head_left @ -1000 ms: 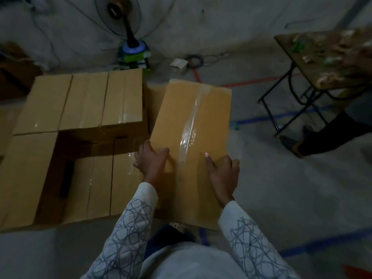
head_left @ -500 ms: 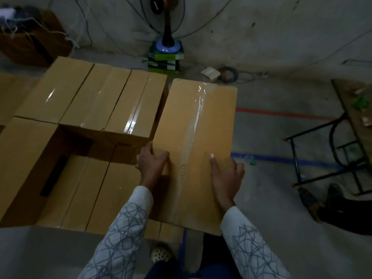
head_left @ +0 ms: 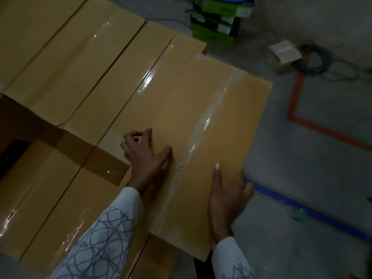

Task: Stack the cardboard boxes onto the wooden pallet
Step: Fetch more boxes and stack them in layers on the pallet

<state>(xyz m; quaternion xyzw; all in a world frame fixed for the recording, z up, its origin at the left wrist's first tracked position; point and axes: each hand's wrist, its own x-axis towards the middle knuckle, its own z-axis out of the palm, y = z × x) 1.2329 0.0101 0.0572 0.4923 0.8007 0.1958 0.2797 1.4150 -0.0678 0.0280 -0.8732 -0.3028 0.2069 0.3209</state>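
Taped cardboard box (head_left: 213, 117) between both hands, touching stacked boxes (head_left: 90, 67) on left; left hand (head_left: 147, 158) fingers curled on its left edge, right hand (head_left: 227, 196) grips right edge.

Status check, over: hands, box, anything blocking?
Both hands on taped box: left hand at left edge, right hand gripping right edge. Box alongside stacked boxes. No pallet in view; no obstruction seen.
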